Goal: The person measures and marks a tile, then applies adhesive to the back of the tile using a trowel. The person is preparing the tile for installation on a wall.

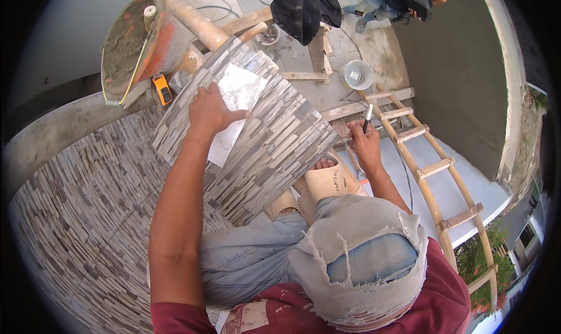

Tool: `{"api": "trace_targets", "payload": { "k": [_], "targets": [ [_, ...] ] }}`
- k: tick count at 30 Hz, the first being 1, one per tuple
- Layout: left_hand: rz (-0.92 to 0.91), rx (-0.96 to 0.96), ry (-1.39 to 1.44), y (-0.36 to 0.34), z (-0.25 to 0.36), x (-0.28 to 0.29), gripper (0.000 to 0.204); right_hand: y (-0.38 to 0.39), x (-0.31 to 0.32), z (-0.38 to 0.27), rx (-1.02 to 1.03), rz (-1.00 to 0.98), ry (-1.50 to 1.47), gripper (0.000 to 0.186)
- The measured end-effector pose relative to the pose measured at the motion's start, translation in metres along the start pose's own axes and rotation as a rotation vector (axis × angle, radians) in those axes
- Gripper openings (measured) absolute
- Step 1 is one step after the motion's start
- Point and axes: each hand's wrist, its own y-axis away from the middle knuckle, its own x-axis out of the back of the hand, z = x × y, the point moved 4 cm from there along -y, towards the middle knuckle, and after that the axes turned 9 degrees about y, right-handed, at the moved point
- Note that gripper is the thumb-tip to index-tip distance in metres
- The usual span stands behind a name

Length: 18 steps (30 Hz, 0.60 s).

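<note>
Left hand (210,111), left of centre, half-open, thumb splayed across white sheet (224,145); right hand (363,141) closed round marker (367,118). Risk: sheet could slide on patterned tile (277,144) if pressure eases.

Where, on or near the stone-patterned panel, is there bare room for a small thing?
The panel looks bare between the white sheet and the right hand with the marker; so does the tiled surface left of the left forearm. Crowded: past the panel's upper-left edge, with the tape measure and bucket, and the sheet under the left hand.
</note>
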Motion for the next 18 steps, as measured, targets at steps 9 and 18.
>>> {"api": "trace_targets", "payload": {
  "k": [9,18],
  "targets": [
    [-0.002,0.01,-0.004,-0.001,0.001,-0.003,0.11,0.002,-0.002,0.002,-0.044,0.012,0.042,0.022],
    [-0.003,0.027,-0.044,-0.003,0.002,-0.003,0.112,-0.001,-0.002,0.006,0.014,0.004,0.041,0.019]
  ]
}}
